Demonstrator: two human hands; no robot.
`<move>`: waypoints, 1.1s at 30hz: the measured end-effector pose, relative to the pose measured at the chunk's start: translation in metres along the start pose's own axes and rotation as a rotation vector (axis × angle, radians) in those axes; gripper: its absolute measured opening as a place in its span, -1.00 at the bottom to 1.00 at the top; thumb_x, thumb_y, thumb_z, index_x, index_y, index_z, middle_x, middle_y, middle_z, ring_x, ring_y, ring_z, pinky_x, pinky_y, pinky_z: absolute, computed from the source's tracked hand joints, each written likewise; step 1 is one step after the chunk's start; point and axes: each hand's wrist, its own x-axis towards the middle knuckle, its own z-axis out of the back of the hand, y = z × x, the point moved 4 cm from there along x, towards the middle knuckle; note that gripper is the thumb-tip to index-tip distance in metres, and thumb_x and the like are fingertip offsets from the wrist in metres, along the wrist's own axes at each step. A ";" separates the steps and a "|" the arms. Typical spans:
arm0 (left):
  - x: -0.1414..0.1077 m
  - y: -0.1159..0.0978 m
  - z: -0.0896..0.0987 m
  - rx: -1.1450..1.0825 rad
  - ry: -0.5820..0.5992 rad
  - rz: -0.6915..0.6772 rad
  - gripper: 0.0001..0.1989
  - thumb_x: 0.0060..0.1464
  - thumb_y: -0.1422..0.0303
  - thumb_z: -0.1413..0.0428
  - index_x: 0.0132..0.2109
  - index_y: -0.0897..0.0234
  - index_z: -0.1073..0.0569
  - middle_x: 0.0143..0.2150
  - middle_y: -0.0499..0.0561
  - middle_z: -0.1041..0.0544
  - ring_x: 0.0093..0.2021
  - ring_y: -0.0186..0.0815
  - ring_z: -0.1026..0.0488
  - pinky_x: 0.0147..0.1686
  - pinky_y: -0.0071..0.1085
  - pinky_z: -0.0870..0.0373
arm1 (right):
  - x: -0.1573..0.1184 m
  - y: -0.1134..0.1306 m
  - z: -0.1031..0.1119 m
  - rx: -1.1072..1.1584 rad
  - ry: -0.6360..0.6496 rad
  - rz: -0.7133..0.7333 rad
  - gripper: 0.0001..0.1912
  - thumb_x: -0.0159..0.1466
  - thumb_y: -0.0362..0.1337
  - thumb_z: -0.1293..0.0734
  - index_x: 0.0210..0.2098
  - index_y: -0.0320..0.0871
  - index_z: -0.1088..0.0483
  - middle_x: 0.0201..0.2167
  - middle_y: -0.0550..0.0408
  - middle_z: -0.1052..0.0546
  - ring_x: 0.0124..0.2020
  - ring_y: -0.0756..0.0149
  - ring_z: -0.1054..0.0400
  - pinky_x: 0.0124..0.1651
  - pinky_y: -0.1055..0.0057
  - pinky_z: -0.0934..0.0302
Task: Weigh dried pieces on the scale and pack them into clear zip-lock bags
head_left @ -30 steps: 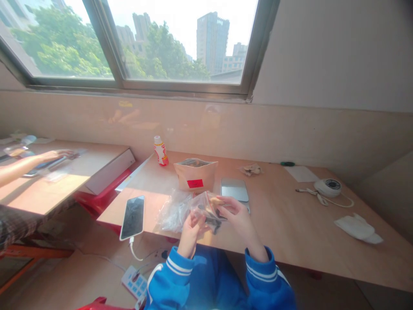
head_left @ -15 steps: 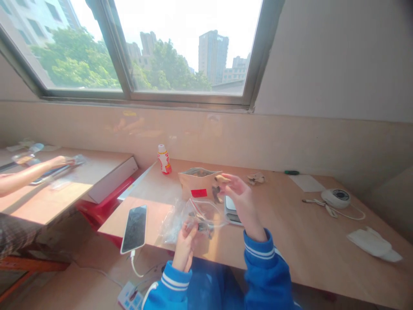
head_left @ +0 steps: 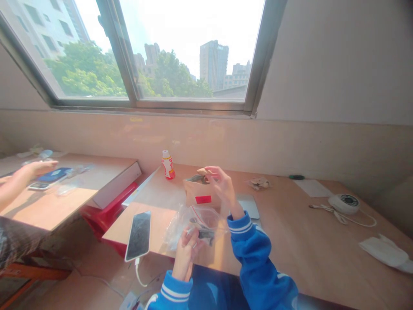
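Observation:
My left hand (head_left: 186, 247) is closed on a clear zip bag (head_left: 206, 215) with a red line along its mouth. Dark pieces (head_left: 206, 234) show inside the bag by my fingers. Above the mouth of a standing brown paper pouch (head_left: 191, 196), my right hand (head_left: 223, 185) pinches a small tan piece (head_left: 202, 171), whose kind I cannot make out. The pouch is open at the top and has a red label (head_left: 203, 199). Behind my right wrist lies a flat silver device (head_left: 251, 206), partly hidden by my arm.
A phone (head_left: 138, 236) with a white cable lies at the left table edge; a drink bottle (head_left: 168, 167) stands behind it. Rightward are a crumpled wrapper (head_left: 259, 183), a white dome camera (head_left: 344, 203) and white tissue (head_left: 383, 251). A co-worker's hand (head_left: 41, 167) is over the left table.
My right hand has moved left and up, from beside the pouch to over its mouth, with the tan piece. My left hand stays on the bag. The co-worker's hand has moved left.

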 end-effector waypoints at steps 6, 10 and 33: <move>0.002 0.004 0.000 -0.033 -0.004 0.031 -0.39 -0.38 0.39 -0.39 -0.10 0.26 -0.36 -0.19 0.07 -0.53 -0.33 -0.27 -0.52 -0.33 -0.35 -0.50 | 0.000 0.001 -0.001 -0.143 0.131 0.019 -0.80 0.26 -0.23 -0.25 -0.16 -0.10 -0.44 -0.20 0.05 -0.57 -0.17 0.27 -0.45 -0.04 0.29 -0.30; 0.002 0.004 -0.001 -0.025 0.005 0.028 -0.45 -0.33 0.42 -0.37 -0.11 0.28 -0.37 -0.22 0.06 -0.54 -0.38 -0.31 -0.51 -0.35 -0.36 -0.51 | -0.001 0.005 0.002 -0.147 0.124 0.057 -0.79 0.26 -0.22 -0.25 -0.15 -0.08 -0.44 -0.17 0.07 -0.56 -0.14 0.27 -0.44 -0.05 0.31 -0.29; -0.005 -0.017 -0.023 -0.115 0.085 -0.022 -0.59 -0.17 0.45 -0.27 -0.10 0.26 -0.39 -0.11 0.06 -0.54 -0.16 -0.22 -0.52 -0.15 -0.26 -0.50 | -0.044 0.028 0.025 -0.061 0.318 -0.107 -0.82 0.26 -0.29 -0.23 -0.24 -0.10 -0.46 -0.26 0.07 -0.56 -0.22 0.26 -0.45 -0.15 0.33 -0.34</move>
